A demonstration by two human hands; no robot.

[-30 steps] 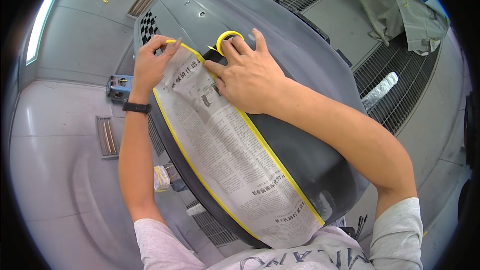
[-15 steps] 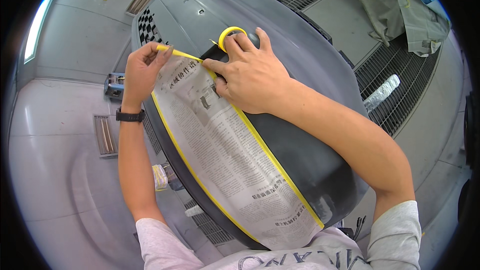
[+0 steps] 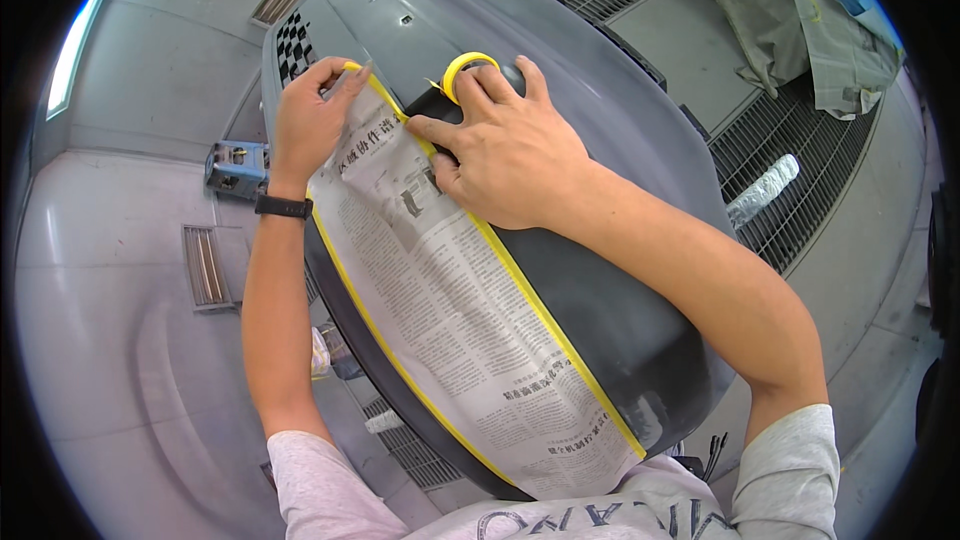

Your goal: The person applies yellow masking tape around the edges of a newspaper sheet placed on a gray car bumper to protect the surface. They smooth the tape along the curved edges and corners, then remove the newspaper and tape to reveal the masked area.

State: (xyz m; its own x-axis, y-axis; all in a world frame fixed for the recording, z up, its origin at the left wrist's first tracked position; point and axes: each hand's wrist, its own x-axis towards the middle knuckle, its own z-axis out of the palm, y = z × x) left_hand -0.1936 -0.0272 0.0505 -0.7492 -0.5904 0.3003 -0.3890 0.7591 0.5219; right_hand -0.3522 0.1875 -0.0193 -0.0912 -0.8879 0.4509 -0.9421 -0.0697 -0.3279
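A sheet of newspaper [image 3: 450, 310], edged with yellow masking tape, lies along a grey and black car bumper [image 3: 580, 270]. My left hand [image 3: 312, 120], with a black wristband, pinches a strip of yellow tape [image 3: 378, 90] at the newspaper's far end. The strip runs slanting down to the index fingertip of my right hand [image 3: 510, 155], which presses on the tape and the sheet's edge. A roll of yellow masking tape [image 3: 455, 68] is held by the middle fingers of that hand, partly hidden by them.
A chequered grille part [image 3: 295, 45] is at the far left of the bumper. Floor gratings [image 3: 790, 170] flank it. A blue box-like device [image 3: 236, 170] stands left, a foil-wrapped bar [image 3: 762, 190] right, and grey draped sheeting [image 3: 760, 20] at back right.
My left hand has moved right and farther away, bringing the tape strip closer to the right hand and more upright. The right hand has barely shifted.
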